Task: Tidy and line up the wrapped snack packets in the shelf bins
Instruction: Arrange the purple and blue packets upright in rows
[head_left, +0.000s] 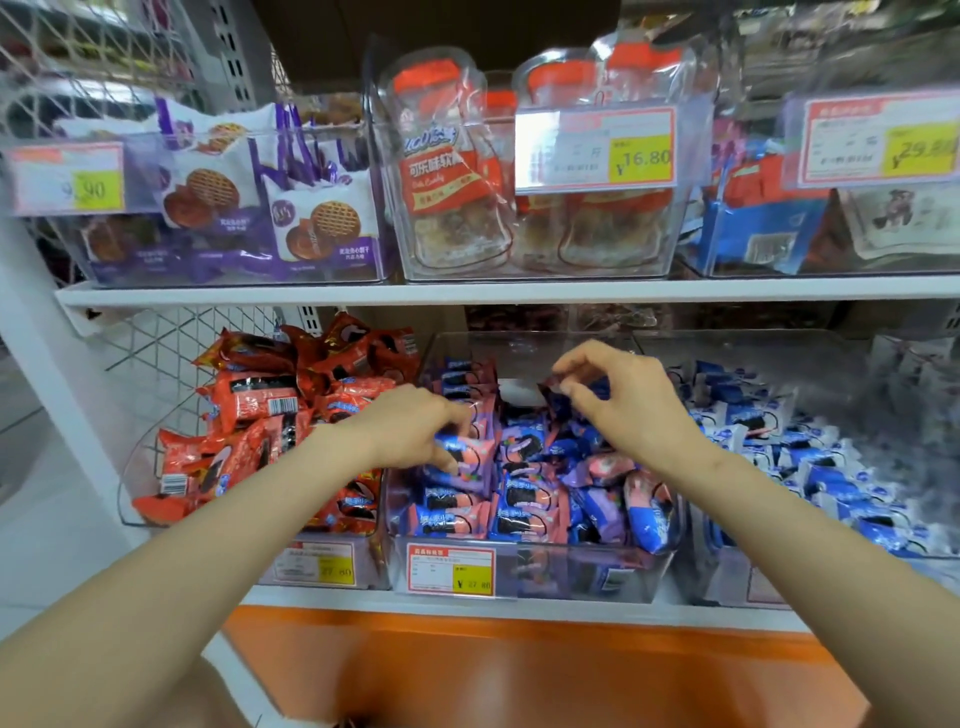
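A clear middle bin (530, 577) on the lower shelf holds several pink-and-purple wrapped snack packets (524, 499), some stacked in a row at its left, others loose at the right. My left hand (415, 423) reaches into the bin's left side, its fingers pinching a pink packet (467, 449) on the row. My right hand (618, 395) hovers over the back of the bin and pinches the end of a dark blue packet (558, 387) between thumb and fingertips.
The bin to the left holds a heap of red packets (270, 415); the one to the right holds blue-and-white packets (810, 457). The upper shelf (467, 291) carries bins of purple biscuit packs, clear jars and price tags. An orange panel (519, 670) runs below.
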